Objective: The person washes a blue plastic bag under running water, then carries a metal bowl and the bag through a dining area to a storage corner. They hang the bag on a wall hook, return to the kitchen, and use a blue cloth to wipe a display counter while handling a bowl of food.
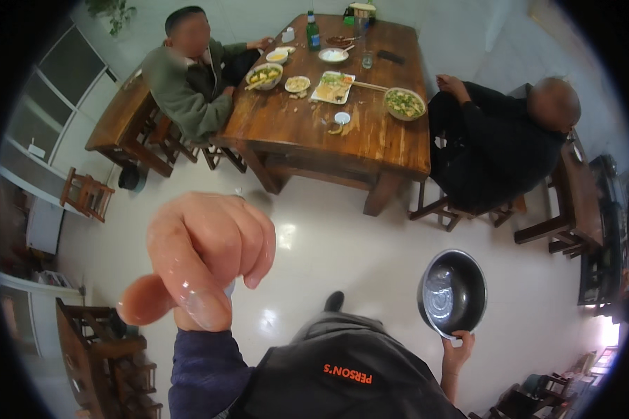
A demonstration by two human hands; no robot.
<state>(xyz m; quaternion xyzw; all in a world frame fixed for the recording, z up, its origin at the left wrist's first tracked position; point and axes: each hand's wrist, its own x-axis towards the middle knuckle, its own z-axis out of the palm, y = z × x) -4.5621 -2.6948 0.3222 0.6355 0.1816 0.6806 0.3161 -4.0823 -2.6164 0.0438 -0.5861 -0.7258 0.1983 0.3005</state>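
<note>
My left hand [215, 251] is raised close to the camera, wet and shiny, its fingers bent downward. Its palm is hidden, so whether anything lies inside cannot be told. On the right, my right hand [459, 348] grips the rim of a deep stainless steel bowl [453, 293]. The bowl is tilted, showing a shiny interior with no food visible. Below it is the pale tiled floor [335, 241]. I wear a black apron [340, 366] with orange lettering, over a dark blue sleeve [204, 361].
Ahead stands a wooden table [314, 141] with bowls of food [404, 103], a square plate [333, 88] and a green bottle [313, 32]. One person [188, 89] sits left of it, another person [495, 136] right. Wooden furniture [99, 335] stands at lower left.
</note>
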